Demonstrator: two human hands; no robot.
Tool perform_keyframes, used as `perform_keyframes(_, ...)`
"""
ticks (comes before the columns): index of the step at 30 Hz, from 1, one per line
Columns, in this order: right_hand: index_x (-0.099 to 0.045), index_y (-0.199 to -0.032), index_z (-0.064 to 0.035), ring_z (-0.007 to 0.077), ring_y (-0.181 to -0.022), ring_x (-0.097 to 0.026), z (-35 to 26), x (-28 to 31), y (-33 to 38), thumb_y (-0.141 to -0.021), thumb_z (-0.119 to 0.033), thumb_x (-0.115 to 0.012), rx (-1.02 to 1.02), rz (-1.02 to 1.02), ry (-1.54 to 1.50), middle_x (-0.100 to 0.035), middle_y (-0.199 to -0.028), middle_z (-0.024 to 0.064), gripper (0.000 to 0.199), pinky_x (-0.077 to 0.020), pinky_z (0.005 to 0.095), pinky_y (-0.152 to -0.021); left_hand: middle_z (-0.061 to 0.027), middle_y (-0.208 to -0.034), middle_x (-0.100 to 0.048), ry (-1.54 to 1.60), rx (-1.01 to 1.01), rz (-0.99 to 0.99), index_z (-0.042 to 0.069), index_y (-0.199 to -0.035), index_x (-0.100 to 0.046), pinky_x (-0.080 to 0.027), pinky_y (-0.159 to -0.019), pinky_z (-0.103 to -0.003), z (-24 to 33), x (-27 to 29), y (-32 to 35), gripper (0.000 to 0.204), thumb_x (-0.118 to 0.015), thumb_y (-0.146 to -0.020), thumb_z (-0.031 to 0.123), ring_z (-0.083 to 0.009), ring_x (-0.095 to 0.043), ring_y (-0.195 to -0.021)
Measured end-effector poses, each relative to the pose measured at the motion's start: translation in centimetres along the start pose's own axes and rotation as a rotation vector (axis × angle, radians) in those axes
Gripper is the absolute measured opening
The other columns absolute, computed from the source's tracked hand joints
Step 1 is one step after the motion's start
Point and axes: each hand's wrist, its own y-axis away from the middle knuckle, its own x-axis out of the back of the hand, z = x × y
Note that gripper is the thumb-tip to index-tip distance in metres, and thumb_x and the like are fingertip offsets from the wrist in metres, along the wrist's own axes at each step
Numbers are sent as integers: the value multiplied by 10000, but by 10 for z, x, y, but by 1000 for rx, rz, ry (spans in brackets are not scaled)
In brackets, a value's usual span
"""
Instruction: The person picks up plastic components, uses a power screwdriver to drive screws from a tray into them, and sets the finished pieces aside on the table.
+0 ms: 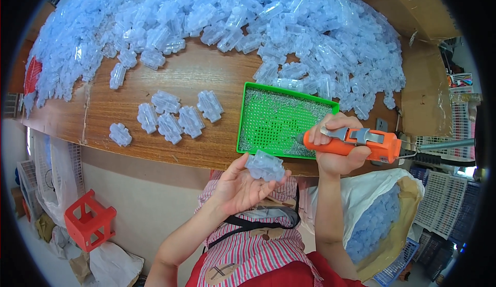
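Left hand (238, 186) cradling clear plastic block (265, 165) in curled fingers, below table (196, 75) edge. Right hand (338, 145) gripping orange screwdriver (351, 141), tip pointing left, just above-right of block, over green tray (248, 112).

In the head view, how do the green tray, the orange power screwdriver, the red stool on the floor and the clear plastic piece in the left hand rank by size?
1. Green tray
2. Orange power screwdriver, though nearness to the camera may enlarge it
3. Red stool, farther away, so unsure
4. Clear plastic piece
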Motion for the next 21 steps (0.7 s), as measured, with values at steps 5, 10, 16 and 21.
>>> perform_keyframes(5,-535,-874,21,151,-543,-489,21,3,-1,-770,-713,-497,7,-48,-33,-498,-654,59,742,-433,294,-489,-248,-1308,-373,123,-129,8,-8,-1321,-319,-433,-1006,-413,-10,22,-19,714,-660,-827,380,-388,-388,-1235)
perform_keyframes(10,-533,-874,23,158,-549,-486,34,6,0,-768,-708,-505,-26,-51,-40,-490,-652,62,739,-431,294,-496,-183,-1259,-430,249,-239,14,-2,-1288,-356,-477,-949,-357,-13,26,-30,698,-701,-797,355,-341,-433,-1174)
perform_keyframes(16,-533,-921,8,129,-573,-496,36,10,-3,-774,-681,-532,-31,-95,-16,-500,-702,73,705,-447,270,-522,-169,-1251,-431,238,-224,80,-5,-1276,-363,-495,-924,-334,-13,22,-28,695,-716,-787,341,-321,-427,-1177)
perform_keyframes(21,-541,-864,-3,155,-550,-481,37,10,-2,-752,-748,-475,-55,-73,-5,-489,-646,53,756,-414,292,-492,-164,-1261,-428,190,-258,101,-5,-1309,-319,-511,-914,-280,-19,18,-27,703,-644,-837,402,-291,-470,-1169)
